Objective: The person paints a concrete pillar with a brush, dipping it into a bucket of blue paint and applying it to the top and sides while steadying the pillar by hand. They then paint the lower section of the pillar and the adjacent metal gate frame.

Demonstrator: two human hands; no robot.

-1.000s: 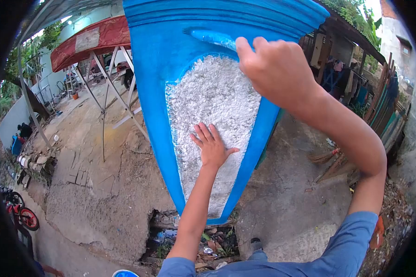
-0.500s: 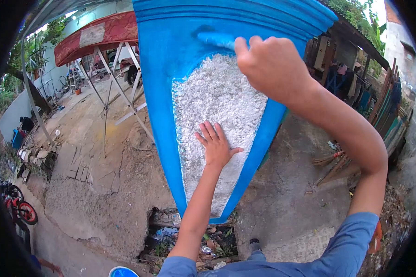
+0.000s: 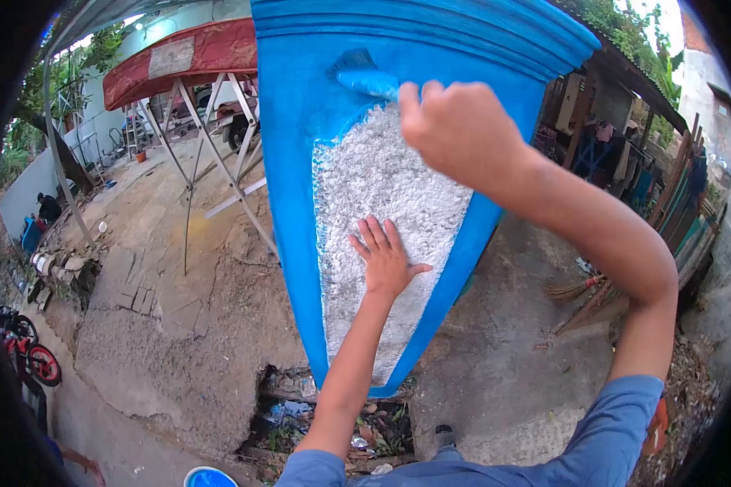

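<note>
In front of me stands a pillar (image 3: 292,195) with blue paint on its border and mouldings, around a rough white textured panel (image 3: 357,183). My right hand (image 3: 463,126) is closed around the handle of a paintbrush (image 3: 369,81), whose handle is smeared blue. Its dark bristles meet the blue surface just above the panel's curved top edge. Flat on the white panel, fingers spread, rests my left hand (image 3: 387,260); it holds nothing. A bucket of blue paint (image 3: 209,477) shows at the bottom edge, partly cut off.
Below the pillar is an open drain (image 3: 333,422) with litter and leaves. To the left stands a red-covered stall (image 3: 179,61) on metal legs; a red motorcycle (image 3: 36,353) is at far left. A broom (image 3: 573,288) lies at right. My foot (image 3: 444,437) is beside the drain.
The brush and my right hand have shifted slightly left along the blue area above the panel, with the bristles now pointing up. My left hand stays pressed on the panel.
</note>
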